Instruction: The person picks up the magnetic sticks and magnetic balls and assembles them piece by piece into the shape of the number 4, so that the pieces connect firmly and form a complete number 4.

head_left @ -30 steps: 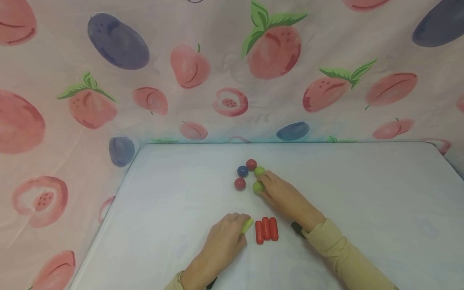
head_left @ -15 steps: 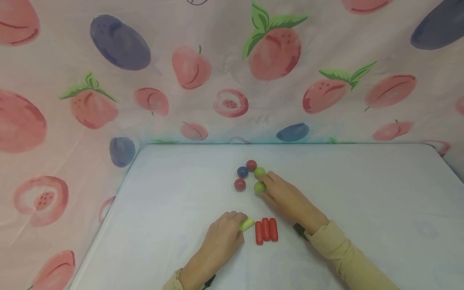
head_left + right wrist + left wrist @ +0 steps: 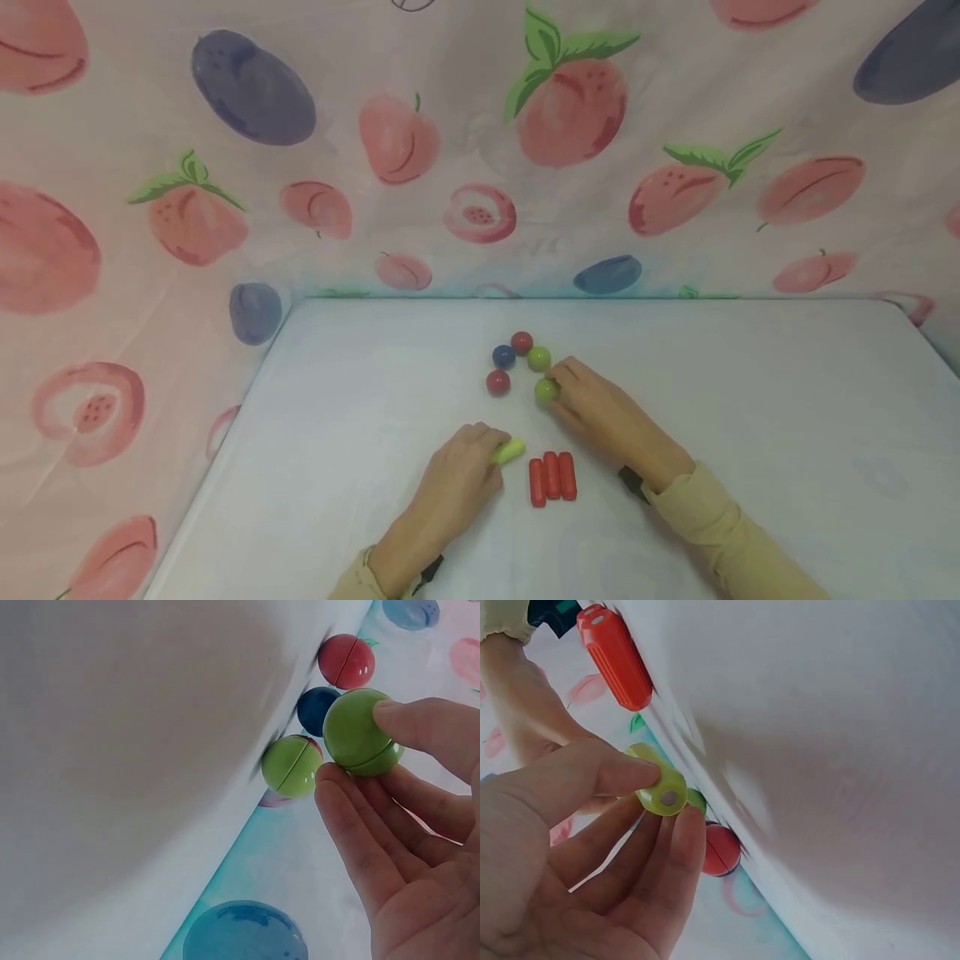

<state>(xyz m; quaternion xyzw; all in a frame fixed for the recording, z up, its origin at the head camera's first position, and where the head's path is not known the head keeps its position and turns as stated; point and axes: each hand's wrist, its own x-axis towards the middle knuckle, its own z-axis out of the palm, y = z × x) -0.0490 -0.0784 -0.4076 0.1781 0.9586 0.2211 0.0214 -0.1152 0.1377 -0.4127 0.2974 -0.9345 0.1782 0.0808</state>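
My left hand (image 3: 459, 471) pinches a yellow-green rod (image 3: 508, 452) between thumb and fingers; in the left wrist view a grey metal disc shows on the end of the rod (image 3: 660, 784). My right hand (image 3: 596, 408) holds a green ball (image 3: 360, 731) by thumb and fingertips. Beyond it lie a second green ball (image 3: 538, 359), a red ball (image 3: 522, 342), a blue ball (image 3: 504, 357) and another red ball (image 3: 498, 382), in a loose arc. Three red rods (image 3: 552, 477) lie side by side between the two forearms.
The white table (image 3: 360, 375) meets a fruit-printed cloth (image 3: 450, 142) at its back edge and left side. Dark wrist devices (image 3: 633, 483) sit under both forearms, by the beige sleeves (image 3: 697, 508).
The right hand has drawn its green ball a little to the right, away from the other balls. The left hand has lifted slightly forward, turning the yellow-green rod flatter.
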